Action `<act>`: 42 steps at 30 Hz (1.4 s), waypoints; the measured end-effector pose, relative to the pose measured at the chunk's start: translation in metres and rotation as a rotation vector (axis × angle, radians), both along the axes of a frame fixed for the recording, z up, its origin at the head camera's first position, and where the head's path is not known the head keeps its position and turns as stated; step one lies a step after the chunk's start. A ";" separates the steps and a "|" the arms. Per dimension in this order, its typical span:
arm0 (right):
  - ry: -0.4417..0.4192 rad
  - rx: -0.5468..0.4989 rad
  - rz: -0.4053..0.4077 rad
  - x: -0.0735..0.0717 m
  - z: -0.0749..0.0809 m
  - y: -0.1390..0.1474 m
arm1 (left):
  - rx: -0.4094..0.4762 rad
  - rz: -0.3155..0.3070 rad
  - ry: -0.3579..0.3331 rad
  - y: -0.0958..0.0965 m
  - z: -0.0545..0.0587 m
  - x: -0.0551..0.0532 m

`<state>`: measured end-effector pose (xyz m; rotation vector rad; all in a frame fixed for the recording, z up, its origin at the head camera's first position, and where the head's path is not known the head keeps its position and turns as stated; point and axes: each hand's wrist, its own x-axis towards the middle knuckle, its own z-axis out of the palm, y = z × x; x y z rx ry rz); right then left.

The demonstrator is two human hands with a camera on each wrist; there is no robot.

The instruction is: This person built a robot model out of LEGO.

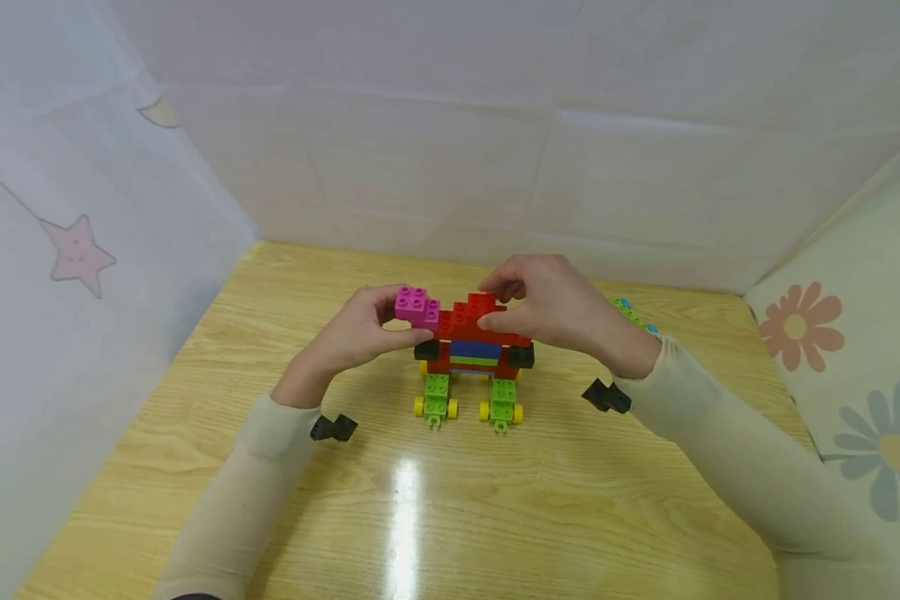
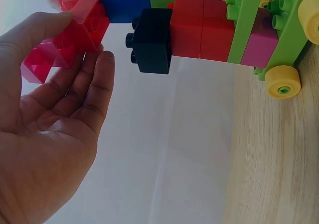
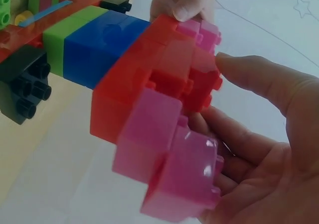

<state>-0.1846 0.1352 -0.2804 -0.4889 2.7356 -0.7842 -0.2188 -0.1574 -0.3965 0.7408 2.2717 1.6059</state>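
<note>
A toy brick model stands on two green wheeled bases [image 1: 436, 392] with yellow wheels [image 2: 282, 81]. Above them are red, green and blue bricks [image 3: 99, 42], with black bricks [image 2: 153, 41] jutting out at the sides. Stepped red bricks [image 1: 461, 321] form the top, and pink bricks [image 1: 411, 302] sit at its left end. More pink bricks [image 3: 164, 154] show at the other end in the right wrist view. My left hand [image 1: 360, 329] grips the left end between thumb and fingers. With thumb and fingers, my right hand [image 1: 558, 304] pinches the topmost red bricks.
A green piece with blue parts [image 1: 630, 315] lies on the wooden table [image 1: 540, 508] behind my right wrist. Pale cloth [image 1: 420, 167] with printed stars and flowers hangs around the back and both sides of the table.
</note>
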 end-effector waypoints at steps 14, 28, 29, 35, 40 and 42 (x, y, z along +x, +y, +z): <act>-0.001 -0.192 -0.152 -0.004 0.032 0.043 | -0.011 0.004 -0.005 -0.002 0.000 0.001; -0.075 -0.204 -0.272 -0.023 -0.014 0.086 | -0.013 0.003 0.001 -0.003 -0.001 0.002; -0.086 -0.201 -0.271 -0.025 -0.019 0.089 | -0.012 0.002 -0.001 -0.003 -0.001 0.002; -0.117 -0.205 -0.283 -0.029 -0.053 0.105 | -0.017 0.007 -0.009 -0.004 0.000 0.002; -0.118 -0.219 -0.321 -0.033 -0.077 0.115 | -0.017 0.008 -0.004 -0.004 -0.001 0.002; -0.126 -0.230 -0.341 -0.035 -0.085 0.120 | -0.017 0.007 0.001 -0.004 0.000 0.002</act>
